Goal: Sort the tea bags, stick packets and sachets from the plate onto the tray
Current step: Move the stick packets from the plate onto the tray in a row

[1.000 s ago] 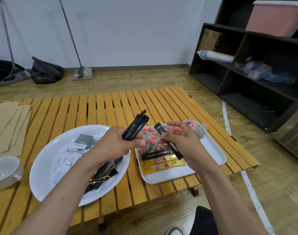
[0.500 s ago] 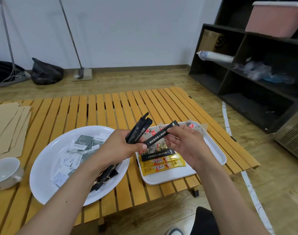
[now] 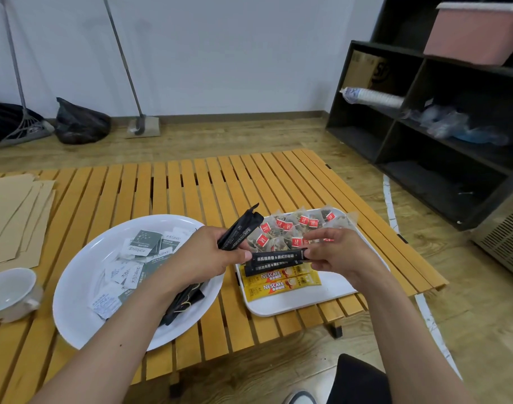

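My left hand (image 3: pixel 201 256) grips a bundle of black stick packets (image 3: pixel 240 230) that points up and to the right, above the gap between plate and tray. My right hand (image 3: pixel 337 255) holds one black stick packet (image 3: pixel 278 257) level, just over the white tray (image 3: pixel 331 290). On the tray lie another black stick (image 3: pixel 264 268), two yellow Nescafe sticks (image 3: pixel 281 284) and, at the back, several tea bags with red tags (image 3: pixel 290 228). The white plate (image 3: pixel 80 284) at left holds white and green sachets (image 3: pixel 126 272) and more black sticks (image 3: pixel 185 301) under my left forearm.
A white cup (image 3: pixel 8 293) stands at the table's left edge, with brown paper sheets (image 3: pixel 10 217) behind it. The slatted wooden table (image 3: pixel 191 185) ends just right of the tray. A dark shelf unit (image 3: pixel 442 126) stands at the right; brooms and bags lean by the far wall.
My right hand has turned its black stick from tilted to level and lowered it toward the tray, just above the black stick lying there. My left hand has hardly moved.
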Tool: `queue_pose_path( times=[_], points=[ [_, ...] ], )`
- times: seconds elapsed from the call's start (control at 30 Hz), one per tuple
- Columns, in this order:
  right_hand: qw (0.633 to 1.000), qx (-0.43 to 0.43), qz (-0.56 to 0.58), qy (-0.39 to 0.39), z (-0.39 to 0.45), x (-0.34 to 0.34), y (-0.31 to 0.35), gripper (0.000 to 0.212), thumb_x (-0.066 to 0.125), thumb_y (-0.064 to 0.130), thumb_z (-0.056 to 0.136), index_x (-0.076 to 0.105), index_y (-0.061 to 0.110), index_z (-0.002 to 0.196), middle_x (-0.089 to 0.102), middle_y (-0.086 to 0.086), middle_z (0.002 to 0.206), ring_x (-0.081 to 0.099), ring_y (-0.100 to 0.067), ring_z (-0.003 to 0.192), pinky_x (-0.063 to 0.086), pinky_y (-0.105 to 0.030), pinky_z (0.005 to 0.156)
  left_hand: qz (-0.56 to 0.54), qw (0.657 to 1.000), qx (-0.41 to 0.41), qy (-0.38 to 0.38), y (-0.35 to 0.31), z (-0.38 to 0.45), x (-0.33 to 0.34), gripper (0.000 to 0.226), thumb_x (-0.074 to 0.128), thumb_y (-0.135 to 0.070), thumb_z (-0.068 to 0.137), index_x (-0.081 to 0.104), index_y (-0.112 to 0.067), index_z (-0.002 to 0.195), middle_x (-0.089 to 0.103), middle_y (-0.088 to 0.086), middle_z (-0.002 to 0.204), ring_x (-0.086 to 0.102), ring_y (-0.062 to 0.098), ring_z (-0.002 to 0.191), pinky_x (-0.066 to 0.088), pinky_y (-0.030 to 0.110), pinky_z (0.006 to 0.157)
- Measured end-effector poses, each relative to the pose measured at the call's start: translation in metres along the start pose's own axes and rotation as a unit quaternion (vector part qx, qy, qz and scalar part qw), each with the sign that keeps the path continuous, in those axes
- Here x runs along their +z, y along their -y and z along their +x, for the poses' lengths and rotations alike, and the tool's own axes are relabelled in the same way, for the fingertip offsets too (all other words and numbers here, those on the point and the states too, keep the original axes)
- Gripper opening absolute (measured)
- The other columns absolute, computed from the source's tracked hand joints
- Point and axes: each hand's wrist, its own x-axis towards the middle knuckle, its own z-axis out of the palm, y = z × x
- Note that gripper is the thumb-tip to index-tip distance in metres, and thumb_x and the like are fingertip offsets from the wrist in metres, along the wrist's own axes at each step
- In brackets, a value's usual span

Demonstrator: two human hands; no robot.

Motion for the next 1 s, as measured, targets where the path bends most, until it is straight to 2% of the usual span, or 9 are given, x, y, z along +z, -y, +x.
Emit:
queue_pose_path(
  times=[0.1, 0.13, 0.23, 0.33, 0.63, 0.77, 0.83, 0.9, 1.0],
  points=[
    [0.997, 0.018, -0.064, -0.029, 0.006, 0.002, -0.003, 0.027, 0.073, -0.01, 0.084, 0.069, 0.011, 0.1, 0.073, -0.017, 0.103, 0.07, -0.025, 0.088, 0.057, -0.029, 0.06, -0.023, 0.999, -0.028, 0.015, 0.001, -0.001, -0.004, 0.021, 0.07, -0.037, 0.093, 0.069, -0.016, 0.096, 0.073, 0.012, 0.077, 0.038, 0.008, 0.039, 0.033, 0.021, 0.045],
    [0.996, 0.021, -0.077, -0.034, 0.008, 0.003, -0.003, 0.027, 0.073, -0.009, 0.084, 0.068, 0.012, 0.1, 0.074, -0.015, 0.102, 0.07, -0.024, 0.089, 0.056, -0.028, 0.061, -0.028, 0.999, -0.039, 0.016, 0.002, -0.001, -0.005, 0.024, 0.066, -0.039, 0.095, 0.067, -0.016, 0.101, 0.075, 0.013, 0.086, 0.038, 0.01, 0.04, 0.034, 0.022, 0.045],
    [0.993, 0.025, -0.107, -0.046, 0.015, 0.004, -0.005, 0.032, 0.078, -0.006, 0.081, 0.069, 0.011, 0.106, 0.076, -0.01, 0.099, 0.071, -0.025, 0.097, 0.059, -0.036, 0.07, -0.047, 0.997, -0.053, 0.018, 0.0, -0.002, -0.007, 0.022, 0.059, -0.037, 0.1, 0.059, -0.018, 0.113, 0.073, 0.005, 0.08, 0.038, 0.013, 0.044, 0.034, 0.023, 0.045],
    [0.987, 0.034, -0.141, -0.063, 0.02, 0.006, -0.008, 0.034, 0.083, -0.001, 0.077, 0.07, 0.014, 0.104, 0.075, -0.01, 0.102, 0.07, -0.025, 0.096, 0.061, -0.042, 0.082, -0.042, 0.998, -0.043, 0.023, -0.002, -0.004, -0.006, 0.018, 0.058, -0.034, 0.102, 0.058, -0.02, 0.113, 0.071, 0.004, 0.079, 0.038, 0.014, 0.046, 0.035, 0.023, 0.046],
    [0.977, 0.026, -0.197, -0.079, 0.021, 0.013, -0.008, 0.033, 0.087, 0.006, 0.074, 0.073, 0.017, 0.101, 0.074, -0.007, 0.101, 0.069, -0.023, 0.094, 0.061, -0.045, 0.087, -0.026, 0.998, -0.044, 0.029, -0.001, -0.004, -0.007, 0.011, 0.059, -0.032, 0.101, 0.062, -0.022, 0.104, 0.075, 0.013, 0.092, 0.044, 0.014, 0.047, 0.038, 0.021, 0.046],
    [0.985, -0.054, -0.144, -0.08, 0.009, 0.014, -0.002, 0.017, 0.084, 0.014, 0.08, 0.074, 0.018, 0.094, 0.076, -0.004, 0.09, 0.071, -0.017, 0.084, 0.056, -0.031, 0.07, -0.018, 0.998, -0.035, 0.044, 0.0, -0.004, -0.009, 0.016, 0.064, -0.034, 0.098, 0.067, -0.019, 0.104, 0.071, 0.007, 0.081, 0.05, 0.012, 0.049, 0.04, 0.023, 0.05],
    [0.993, -0.098, -0.062, -0.028, -0.003, 0.02, 0.005, 0.013, 0.081, 0.022, 0.085, 0.076, 0.017, 0.095, 0.079, -0.003, 0.088, 0.072, -0.012, 0.078, 0.05, -0.023, 0.063, -0.013, 0.998, -0.027, 0.05, -0.001, -0.006, -0.009, 0.021, 0.069, -0.035, 0.094, 0.07, -0.015, 0.102, 0.068, 0.009, 0.072, 0.05, 0.012, 0.049, 0.039, 0.023, 0.05],
    [0.994, -0.097, -0.013, 0.043, -0.013, 0.027, 0.011, 0.017, 0.078, 0.028, 0.088, 0.075, 0.015, 0.1, 0.08, -0.004, 0.091, 0.072, -0.011, 0.077, 0.052, -0.021, 0.061, -0.014, 0.998, -0.02, 0.054, -0.004, -0.008, -0.008, 0.02, 0.071, -0.033, 0.093, 0.072, -0.013, 0.098, 0.061, -0.003, 0.054, 0.048, 0.009, 0.044, 0.037, 0.023, 0.049],
    [0.99, -0.093, -0.026, 0.101, -0.018, 0.035, 0.014, 0.024, 0.079, 0.017, 0.087, 0.07, 0.012, 0.108, 0.079, -0.011, 0.089, 0.071, -0.008, 0.069, 0.049, -0.018, 0.055, -0.023, 0.998, -0.012, 0.056, -0.005, -0.008, -0.006, 0.011, 0.075, -0.031, 0.091, 0.074, -0.02, 0.094, 0.062, -0.005, 0.051, 0.054, 0.008, 0.045, 0.038, 0.025, 0.052]
  ],
)
